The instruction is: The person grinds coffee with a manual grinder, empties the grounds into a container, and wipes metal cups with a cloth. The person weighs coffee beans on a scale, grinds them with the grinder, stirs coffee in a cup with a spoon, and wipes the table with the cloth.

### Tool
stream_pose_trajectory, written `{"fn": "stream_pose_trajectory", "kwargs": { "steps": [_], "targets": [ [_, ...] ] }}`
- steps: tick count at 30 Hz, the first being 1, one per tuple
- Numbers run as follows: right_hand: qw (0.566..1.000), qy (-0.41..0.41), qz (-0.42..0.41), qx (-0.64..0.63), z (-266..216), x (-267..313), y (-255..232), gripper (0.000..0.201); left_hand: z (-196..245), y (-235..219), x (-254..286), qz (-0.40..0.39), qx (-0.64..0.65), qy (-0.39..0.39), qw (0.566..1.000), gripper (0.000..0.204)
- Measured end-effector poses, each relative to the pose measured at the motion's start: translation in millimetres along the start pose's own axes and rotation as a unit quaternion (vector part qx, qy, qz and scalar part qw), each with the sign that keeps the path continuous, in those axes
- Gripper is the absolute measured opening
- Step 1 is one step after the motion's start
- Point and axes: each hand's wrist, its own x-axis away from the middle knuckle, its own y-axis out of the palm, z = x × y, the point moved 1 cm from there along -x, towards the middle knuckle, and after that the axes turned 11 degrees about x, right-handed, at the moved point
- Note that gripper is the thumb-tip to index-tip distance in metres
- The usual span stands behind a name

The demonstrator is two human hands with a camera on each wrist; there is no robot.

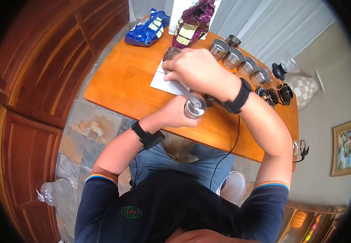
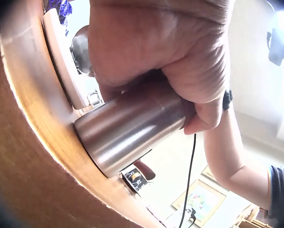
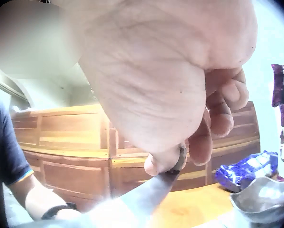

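**One grinder, two hands on it**

Head view: the left hand [image 1: 177, 114] wraps the grinder [image 1: 194, 108] at the desk's [image 1: 122, 85] near edge; the right hand [image 1: 197, 71] grips its crank [image 1: 185, 92]. Six steel cups [image 1: 233, 58] and two bags [image 1: 147, 30] stand far.

Left wrist view: smooth steel, likely slippery and stiff; the fingers [image 2: 199, 80] curl round the body.

Right wrist view: the fingers [image 3: 218, 118] close on the crank's end.

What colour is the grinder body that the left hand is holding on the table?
Plain brushed silver metal; the grinder body shows best in the left wrist view.
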Motion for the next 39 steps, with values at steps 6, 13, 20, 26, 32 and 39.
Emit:
{"fn": "stream_pose_trajectory", "kwargs": {
  "steps": [6,13,20,26,32,39],
  "targets": [
    [0.991,0.104,-0.080,-0.033,31.4,27.7,-1.3,0.032,-4.8,0.7,1.0,0.011,0.022,-0.029,0.999,0.042],
    [0.982,0.176,-0.060,-0.043,43.7,68.8,-3.2,0.036,0.2,4.6,0.8,0.013,0.038,-0.039,0.998,0.040],
    [0.976,0.209,-0.012,-0.068,40.9,117.4,-13.2,0.031,1.5,4.7,0.7,0.008,0.034,-0.047,0.998,0.040],
    [0.963,0.242,-0.012,-0.114,24.9,145.5,-27.8,0.029,-1.1,5.5,1.6,0.014,0.048,-0.041,0.998,0.043],
    [0.963,0.246,-0.038,-0.101,4.8,171.6,-44.5,0.029,-2.4,3.8,0.0,0.003,0.019,-0.019,1.000,0.045],
    [0.970,0.210,-0.061,-0.105,-15.4,178.4,-62.0,0.028,-1.7,3.1,0.5,0.011,0.010,-0.024,1.000,0.043]
  ]
}}
